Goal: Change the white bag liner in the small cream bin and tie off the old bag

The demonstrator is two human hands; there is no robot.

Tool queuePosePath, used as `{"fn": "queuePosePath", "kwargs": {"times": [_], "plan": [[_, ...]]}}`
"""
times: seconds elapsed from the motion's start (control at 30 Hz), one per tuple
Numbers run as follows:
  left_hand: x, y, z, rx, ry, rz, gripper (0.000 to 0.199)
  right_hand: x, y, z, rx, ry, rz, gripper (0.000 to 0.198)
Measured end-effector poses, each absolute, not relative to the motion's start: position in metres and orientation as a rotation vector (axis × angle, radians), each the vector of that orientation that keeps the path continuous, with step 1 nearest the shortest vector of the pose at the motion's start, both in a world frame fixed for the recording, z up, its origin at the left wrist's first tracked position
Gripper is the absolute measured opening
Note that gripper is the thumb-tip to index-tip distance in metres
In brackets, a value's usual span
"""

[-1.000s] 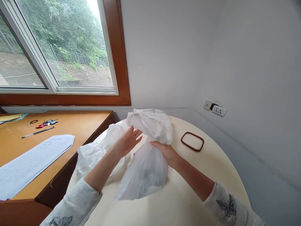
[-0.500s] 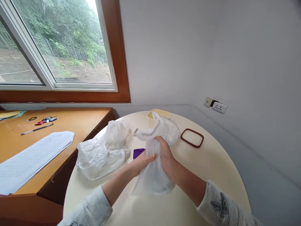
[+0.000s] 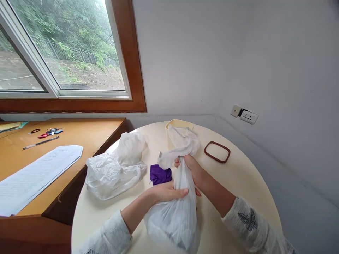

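Observation:
A white plastic bag (image 3: pixel 174 218) is gathered lengthwise between my two hands over the near half of the round table. My left hand (image 3: pixel 169 192) closes round its middle, thumb on top. Farther up, my right hand (image 3: pixel 191 168) grips the bag's narrowed neck, its fingers partly hidden. A white cloth-like piece (image 3: pixel 182 143) spreads beyond my right hand; whether it belongs to the bag I cannot tell. It partly covers a pale yellow container (image 3: pixel 180 123). A folded purple cloth (image 3: pixel 160 174) lies just beyond my left hand.
Another crumpled white plastic bag (image 3: pixel 116 169) lies on the left of the round table (image 3: pixel 238 197). To the right is a brown rounded frame (image 3: pixel 217 152). A wooden desk (image 3: pixel 87 130) on the left holds papers (image 3: pixel 45 176), a pen (image 3: pixel 41 142) and keys (image 3: pixel 53 131).
My left hand has slid down the bag toward me, and the bag's lower part now reaches nearer and looks fuller. More of the purple cloth shows.

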State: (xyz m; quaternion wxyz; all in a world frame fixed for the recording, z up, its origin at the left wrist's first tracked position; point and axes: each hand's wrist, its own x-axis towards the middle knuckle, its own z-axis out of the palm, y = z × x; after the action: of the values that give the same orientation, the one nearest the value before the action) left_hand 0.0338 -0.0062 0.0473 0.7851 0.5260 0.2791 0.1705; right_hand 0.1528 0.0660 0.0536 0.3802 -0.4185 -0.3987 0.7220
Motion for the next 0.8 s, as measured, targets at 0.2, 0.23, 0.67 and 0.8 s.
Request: {"fn": "queuePosePath", "kwargs": {"times": [0.2,0.23,0.67,0.8], "plan": [[0.032,-0.01,0.042,1.24,0.722,0.247,0.021,0.187,0.085,0.057,-0.985,-0.659,1.845,0.011],[0.032,-0.011,0.04,1.248,0.674,0.233,0.019,0.195,0.089,0.056,-0.981,-0.616,1.809,0.009],[0.041,-0.01,0.017,0.686,0.439,0.667,0.003,0.279,0.087,0.023,-1.03,-0.979,1.731,0.035],[0.038,-0.006,0.014,0.58,0.384,0.64,0.012,0.298,0.072,0.034,-1.158,-1.209,1.805,0.042]]}}
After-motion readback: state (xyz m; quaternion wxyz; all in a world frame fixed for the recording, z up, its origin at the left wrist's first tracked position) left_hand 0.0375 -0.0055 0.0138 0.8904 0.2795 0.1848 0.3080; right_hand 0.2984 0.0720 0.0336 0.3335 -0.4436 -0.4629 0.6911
